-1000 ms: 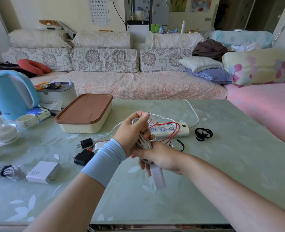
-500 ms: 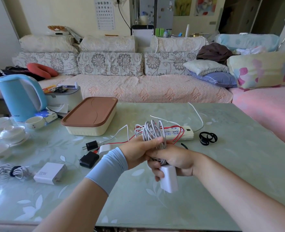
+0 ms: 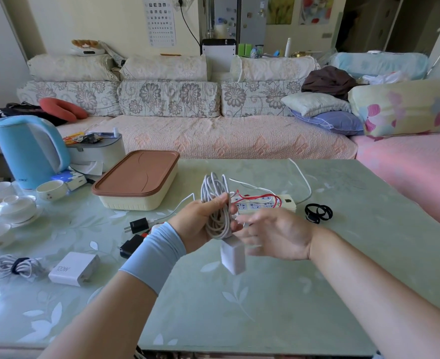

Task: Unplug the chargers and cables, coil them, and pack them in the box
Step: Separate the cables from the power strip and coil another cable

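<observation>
left hand (image 3: pixel 200 226) held the white cable coil (image 3: pixel 211 190) up over the middle of the desk (image 3: pixel 265 320), grip clamped round the loops. white charger brick (image 3: pixel 233 259) dangled off the coil's bottom, not held itself. right hand (image 3: pixel 278 235) was just beside the coil, palm up, grip apart, nothing in it. it was blurred, so couldn't tell if the fingertips touched the loops. no tie on the coil. black ties (image 3: pixel 318 213) lay toward the right edge, past the power strip (image 3: pixel 263 203), which had a red cable (image 3: pixel 259 196) draped on it. box (image 3: pixel 136 182) sat toward the far left corner with its brown lid on.

risks, as judged: the untied loops were only pinned by one hand, so any slackening of that grip could let them spring open. the hanging brick's weight could drag the lower turns out. reaching for a tie meant passing close to the red cable, an easy snag. the closed lid needed a free hand, and juggling both could drop the bundle.
</observation>
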Available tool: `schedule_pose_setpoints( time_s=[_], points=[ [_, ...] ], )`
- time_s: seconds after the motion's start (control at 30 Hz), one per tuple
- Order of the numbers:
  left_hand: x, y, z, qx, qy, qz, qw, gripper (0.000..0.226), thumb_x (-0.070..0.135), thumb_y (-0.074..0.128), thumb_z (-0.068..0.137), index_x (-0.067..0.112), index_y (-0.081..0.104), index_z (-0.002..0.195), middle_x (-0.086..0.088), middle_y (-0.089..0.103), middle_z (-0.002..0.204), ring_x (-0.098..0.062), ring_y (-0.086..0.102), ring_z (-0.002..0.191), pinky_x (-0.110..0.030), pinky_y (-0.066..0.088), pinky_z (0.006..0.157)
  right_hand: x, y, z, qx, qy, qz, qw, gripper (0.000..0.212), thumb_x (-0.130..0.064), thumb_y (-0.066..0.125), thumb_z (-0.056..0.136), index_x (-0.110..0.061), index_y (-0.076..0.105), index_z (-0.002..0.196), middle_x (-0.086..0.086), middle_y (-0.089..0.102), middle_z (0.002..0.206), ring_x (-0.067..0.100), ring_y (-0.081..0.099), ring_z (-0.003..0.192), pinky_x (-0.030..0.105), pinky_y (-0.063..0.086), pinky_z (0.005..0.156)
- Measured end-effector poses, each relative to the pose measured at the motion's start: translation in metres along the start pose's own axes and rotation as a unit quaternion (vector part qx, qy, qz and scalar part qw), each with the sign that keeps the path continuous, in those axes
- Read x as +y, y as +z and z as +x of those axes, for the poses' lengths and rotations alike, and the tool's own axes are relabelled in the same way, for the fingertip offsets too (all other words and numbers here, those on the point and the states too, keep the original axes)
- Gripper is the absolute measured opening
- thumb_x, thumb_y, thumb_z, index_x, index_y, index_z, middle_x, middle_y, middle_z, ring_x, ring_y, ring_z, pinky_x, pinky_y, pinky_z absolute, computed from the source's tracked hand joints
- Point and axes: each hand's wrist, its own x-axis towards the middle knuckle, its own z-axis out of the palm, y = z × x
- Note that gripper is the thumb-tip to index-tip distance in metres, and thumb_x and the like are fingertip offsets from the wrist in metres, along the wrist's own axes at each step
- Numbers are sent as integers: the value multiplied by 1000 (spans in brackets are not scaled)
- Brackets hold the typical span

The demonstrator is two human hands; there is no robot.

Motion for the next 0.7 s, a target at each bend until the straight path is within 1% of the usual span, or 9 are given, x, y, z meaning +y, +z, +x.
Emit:
schedule_pose_setpoints(
  time_s=[0.07,0.13,0.2,0.27,0.33,0.4,0.5,0.6,0.7],
  points=[
    [-3,-2,-1,-7,-22,25,999,20,24,49,93,7,53,86,-5,57,73,-23,57,57,-47,51,85,-4,-6,1,102,-61,-6,993,54,-26,59,69,-21,53,122,14,55,118,28,53,99,37,43,74],
    [-7,2,-3,-15,-47,89,995,16,19,62,89,6,53,89,-4,58,68,-21,58,53,-47,55,81,-4,1,0,197,-164,-101,961,56,-30,52,74,-27,52,130,8,58,109,24,60,82,32,43,64],
    [-11,8,-2,-46,-63,162,984,13,8,66,86,8,55,91,-3,59,64,-20,60,52,-43,58,71,-3,13,-2,246,-252,-247,903,45,-41,52,82,-38,55,127,-3,59,97,15,58,74,25,43,63],
    [-16,15,1,-72,-70,236,967,8,2,62,89,8,57,92,-7,62,62,-22,61,53,-40,57,66,1,21,-2,264,-292,-383,835,38,-53,53,87,-40,58,122,-9,62,97,9,60,80,21,45,73],
    [-21,20,4,-87,-59,287,952,7,2,60,90,8,59,87,-8,62,63,-24,60,57,-38,55,65,7,23,1,297,-286,-498,763,31,-59,56,87,-34,64,105,-10,66,98,6,59,90,23,45,83],
    [-23,23,6,-97,-48,296,949,9,0,59,87,9,60,86,-4,61,64,-23,59,57,-33,53,62,10,24,5,337,-276,-538,721,33,-57,60,85,-24,63,83,-7,66,81,8,59,80,24,46,75],
    [-26,26,7,-75,-51,301,949,11,0,58,84,9,56,89,-3,60,63,-22,59,54,-30,52,57,11,20,10,372,-286,-502,727,35,-40,69,85,-16,58,62,-5,57,52,7,49,53,20,38,53],
    [-30,28,13,-23,-40,331,942,14,3,64,81,8,54,89,-7,65,72,-26,64,56,-35,53,57,5,17,13,413,-278,-453,739,36,-27,66,86,-20,55,53,-9,49,41,5,45,44,16,31,46],
    [-33,26,18,42,-36,442,895,20,16,76,76,9,59,83,-8,70,72,-21,69,62,-33,58,66,-1,11,15,435,-262,-417,754,31,-26,66,86,-16,59,57,-7,42,37,8,37,40,17,29,44]
  ],
)
